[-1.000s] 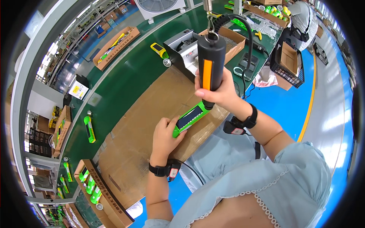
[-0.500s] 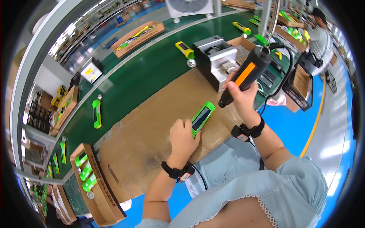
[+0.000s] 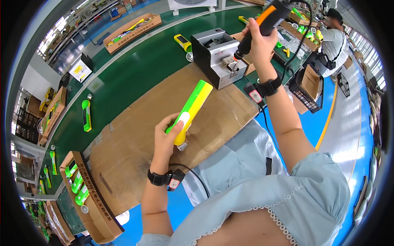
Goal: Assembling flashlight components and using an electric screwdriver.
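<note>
My left hand [image 3: 165,137] is closed round the lower part of a green and yellow flashlight [image 3: 196,101] above the cardboard sheet [image 3: 135,135]. Its far end points up and right, and a clear or silvery end piece shows at the bottom. In my raised right hand [image 3: 262,46] is a black electric screwdriver [image 3: 272,17] with an orange stripe, its cord looping to the right. The screwdriver's tip is at the front outlet of a grey and black screw feeder [image 3: 205,61]; whether they touch, I cannot tell.
A cardboard box [image 3: 102,217] of green flashlights stands at the near left. Another flashlight [image 3: 86,115] lies on the green bench, and a yellow one [image 3: 182,42] left of the feeder. At the right are a black crate [image 3: 305,92] and, farther off, a co-worker [image 3: 334,45].
My right hand has carried the screwdriver up to the feeder's outlet. The flashlight has been turned in my left hand: its dark panel no longer shows, and its yellow and green sides do.
</note>
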A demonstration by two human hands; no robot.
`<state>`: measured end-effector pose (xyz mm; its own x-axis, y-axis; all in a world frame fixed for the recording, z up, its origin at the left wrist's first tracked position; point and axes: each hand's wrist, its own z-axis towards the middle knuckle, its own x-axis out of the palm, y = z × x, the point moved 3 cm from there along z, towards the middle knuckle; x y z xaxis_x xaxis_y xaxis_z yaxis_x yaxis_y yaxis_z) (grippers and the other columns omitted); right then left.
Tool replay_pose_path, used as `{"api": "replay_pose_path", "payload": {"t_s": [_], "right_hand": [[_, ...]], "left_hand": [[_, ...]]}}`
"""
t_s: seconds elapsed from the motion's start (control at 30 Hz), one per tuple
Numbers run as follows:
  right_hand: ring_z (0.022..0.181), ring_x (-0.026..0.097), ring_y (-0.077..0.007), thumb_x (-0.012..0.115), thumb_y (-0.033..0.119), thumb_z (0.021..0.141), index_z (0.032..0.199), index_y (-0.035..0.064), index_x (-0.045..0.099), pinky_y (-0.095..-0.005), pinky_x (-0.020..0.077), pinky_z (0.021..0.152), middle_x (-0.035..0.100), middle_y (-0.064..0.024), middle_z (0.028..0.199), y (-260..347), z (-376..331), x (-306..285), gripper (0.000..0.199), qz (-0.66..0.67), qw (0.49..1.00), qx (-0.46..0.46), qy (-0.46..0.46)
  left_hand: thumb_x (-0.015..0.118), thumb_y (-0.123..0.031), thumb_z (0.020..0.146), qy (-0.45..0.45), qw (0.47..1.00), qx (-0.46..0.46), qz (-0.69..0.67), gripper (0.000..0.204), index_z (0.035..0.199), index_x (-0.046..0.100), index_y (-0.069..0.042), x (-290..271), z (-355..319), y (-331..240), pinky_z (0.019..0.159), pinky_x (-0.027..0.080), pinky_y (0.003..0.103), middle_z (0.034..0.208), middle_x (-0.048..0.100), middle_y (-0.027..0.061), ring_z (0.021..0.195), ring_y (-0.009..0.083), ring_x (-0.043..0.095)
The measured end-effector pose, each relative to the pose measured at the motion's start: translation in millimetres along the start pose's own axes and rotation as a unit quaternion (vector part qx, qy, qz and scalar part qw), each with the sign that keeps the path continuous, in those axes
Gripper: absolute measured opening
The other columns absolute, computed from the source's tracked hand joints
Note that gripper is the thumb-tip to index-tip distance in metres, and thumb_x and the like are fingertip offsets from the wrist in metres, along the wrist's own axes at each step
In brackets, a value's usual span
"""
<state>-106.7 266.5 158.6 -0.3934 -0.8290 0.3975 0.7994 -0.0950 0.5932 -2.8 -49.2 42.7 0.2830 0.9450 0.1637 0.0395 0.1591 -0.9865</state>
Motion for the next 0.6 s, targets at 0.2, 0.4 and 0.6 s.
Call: {"api": "replay_pose_path", "payload": {"t_s": [0.2,0.4,0.6], "right_hand": [[0.055,0.058,-0.0125,0.074,0.018,0.079,0.090,0.0000,0.052,-0.0258,0.0474,0.049,0.059,-0.0065,0.069,-20.9,0.4,5.9,0.030,-0.082,0.992,0.052,0.081],[0.051,0.055,-0.0126,0.069,0.023,0.082,0.087,0.0013,0.052,-0.0249,0.0448,0.048,0.057,-0.0046,0.064,-22.7,-4.3,3.6,0.028,-0.100,0.971,0.126,0.176],[0.053,0.057,-0.0133,0.071,0.017,0.080,0.087,-0.0004,0.053,-0.0259,0.0471,0.051,0.058,-0.0058,0.065,-1.3,-43.3,-11.5,0.027,0.043,0.982,0.125,0.136]], "left_hand": [[0.066,-0.019,0.082,0.002,1.000,0.008,-0.009,0.040,0.111,0.057,0.007,0.8,1.9,4.2,0.063,0.049,0.026,0.090,0.064,0.0128,0.070,0.0153,0.061],[0.067,-0.021,0.081,-0.008,0.998,0.019,0.063,0.038,0.109,0.059,0.003,0.6,2.7,7.8,0.066,0.051,0.028,0.094,0.062,0.0105,0.077,0.0167,0.062],[0.073,-0.015,0.072,-0.028,0.891,0.257,0.373,0.034,0.102,0.063,-0.004,18.3,-0.1,-5.6,0.074,0.050,0.032,0.095,0.061,0.0136,0.087,0.0271,0.061]]}}
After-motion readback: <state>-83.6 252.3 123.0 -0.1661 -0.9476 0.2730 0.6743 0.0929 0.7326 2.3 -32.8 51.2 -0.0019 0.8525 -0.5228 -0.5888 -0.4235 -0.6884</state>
